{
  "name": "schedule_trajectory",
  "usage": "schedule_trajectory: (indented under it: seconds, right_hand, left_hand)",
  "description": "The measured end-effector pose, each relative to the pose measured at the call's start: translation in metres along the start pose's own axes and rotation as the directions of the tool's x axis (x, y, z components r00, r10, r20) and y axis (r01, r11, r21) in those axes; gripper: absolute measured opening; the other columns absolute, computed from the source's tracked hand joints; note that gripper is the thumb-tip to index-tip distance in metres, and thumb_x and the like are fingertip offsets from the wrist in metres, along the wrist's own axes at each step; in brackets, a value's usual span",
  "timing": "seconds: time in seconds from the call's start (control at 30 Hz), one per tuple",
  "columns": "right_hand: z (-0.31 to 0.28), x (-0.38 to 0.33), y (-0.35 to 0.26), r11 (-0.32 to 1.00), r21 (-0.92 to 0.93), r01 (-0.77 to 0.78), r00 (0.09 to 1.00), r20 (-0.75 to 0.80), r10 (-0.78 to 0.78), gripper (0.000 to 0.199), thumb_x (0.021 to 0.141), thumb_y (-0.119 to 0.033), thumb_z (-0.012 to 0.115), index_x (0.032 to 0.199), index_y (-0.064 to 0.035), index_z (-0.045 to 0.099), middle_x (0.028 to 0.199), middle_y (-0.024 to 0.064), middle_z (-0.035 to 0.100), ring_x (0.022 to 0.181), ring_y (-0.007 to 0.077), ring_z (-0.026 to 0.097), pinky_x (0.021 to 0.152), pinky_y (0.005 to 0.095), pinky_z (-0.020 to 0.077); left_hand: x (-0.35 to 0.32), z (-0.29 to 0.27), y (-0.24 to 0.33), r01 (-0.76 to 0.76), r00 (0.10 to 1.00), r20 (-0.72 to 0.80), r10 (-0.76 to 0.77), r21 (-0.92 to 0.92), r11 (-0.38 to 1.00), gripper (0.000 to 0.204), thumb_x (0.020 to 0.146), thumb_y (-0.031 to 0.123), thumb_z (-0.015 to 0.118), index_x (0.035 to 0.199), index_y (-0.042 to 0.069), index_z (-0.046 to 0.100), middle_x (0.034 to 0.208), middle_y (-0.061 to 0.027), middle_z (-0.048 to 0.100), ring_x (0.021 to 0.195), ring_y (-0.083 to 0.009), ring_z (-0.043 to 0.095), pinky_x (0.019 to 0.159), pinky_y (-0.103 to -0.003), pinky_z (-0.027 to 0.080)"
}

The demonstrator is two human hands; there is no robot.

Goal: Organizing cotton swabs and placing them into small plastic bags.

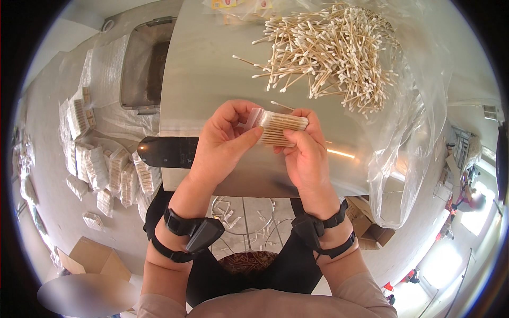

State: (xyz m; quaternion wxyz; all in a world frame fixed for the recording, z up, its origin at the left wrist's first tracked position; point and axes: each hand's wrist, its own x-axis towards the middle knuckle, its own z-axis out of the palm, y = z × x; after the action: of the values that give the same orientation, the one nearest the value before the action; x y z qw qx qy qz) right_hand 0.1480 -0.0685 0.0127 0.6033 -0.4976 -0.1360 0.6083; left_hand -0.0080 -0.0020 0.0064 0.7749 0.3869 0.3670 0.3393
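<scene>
Above the table's near part, my left hand [225, 138] is closed on a small clear plastic bag [254, 117], pinching it between thumb and fingers. A flat bundle of cotton swabs [278, 127] with wooden sticks lies level between my hands, its left end at the bag. My right hand [307, 151] grips the bundle's right end, thumb on top. How far the swabs sit inside the bag is hard to tell. A single loose swab [282, 105] lies just beyond the bundle.
A big heap of loose cotton swabs [331, 53] covers the far right of the metal table [207, 69], beside crumpled clear plastic sheeting [405, 143]. A dark flat bar [167, 152] juts from the left edge. Left of it are packed swab bundles [108, 169], a grey bin [140, 63] and a cardboard box [95, 257].
</scene>
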Motion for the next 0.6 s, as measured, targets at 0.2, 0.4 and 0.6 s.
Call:
schedule_trajectory:
  seconds: [0.2,0.4,0.6]
  right_hand:
    - [-0.0022,-0.0004,-0.0008,0.999,0.048,-0.009,1.0,-0.014,0.01,0.025,0.088,-0.003,0.051,0.112,-0.0072,0.044,0.097,0.0048,0.061,0.083,0.0118,0.057,0.068,0.029,0.0452]
    - [-0.0023,0.0006,0.0032,0.999,0.047,-0.002,1.0,-0.006,0.002,0.027,0.088,-0.002,0.054,0.112,-0.008,0.044,0.097,0.0039,0.061,0.083,0.0114,0.056,0.068,0.0286,0.0445]
    - [0.0007,-0.0002,0.0007,1.0,0.026,-0.003,0.999,-0.046,0.004,0.026,0.087,-0.001,0.056,0.11,-0.0082,0.044,0.095,0.003,0.06,0.081,0.0108,0.056,0.068,0.0276,0.0437]
  left_hand:
    - [-0.0004,-0.0004,-0.0076,-0.025,0.999,0.031,0.027,-0.044,0.999,0.027,0.09,-0.005,0.063,0.116,0.001,0.056,0.108,-0.0024,0.06,0.1,-0.0088,0.057,0.086,-0.024,0.048]
    - [-0.0013,0.0018,-0.0041,0.027,1.0,-0.001,-0.028,-0.082,0.996,0.026,0.09,-0.005,0.062,0.115,0.002,0.056,0.107,-0.0018,0.06,0.1,-0.009,0.056,0.09,-0.024,0.046]
    - [-0.0009,0.0021,-0.0045,0.005,1.0,0.018,-0.004,-0.054,0.999,0.026,0.09,-0.006,0.062,0.114,0.002,0.056,0.108,-0.0019,0.059,0.101,-0.0091,0.056,0.09,-0.025,0.047]
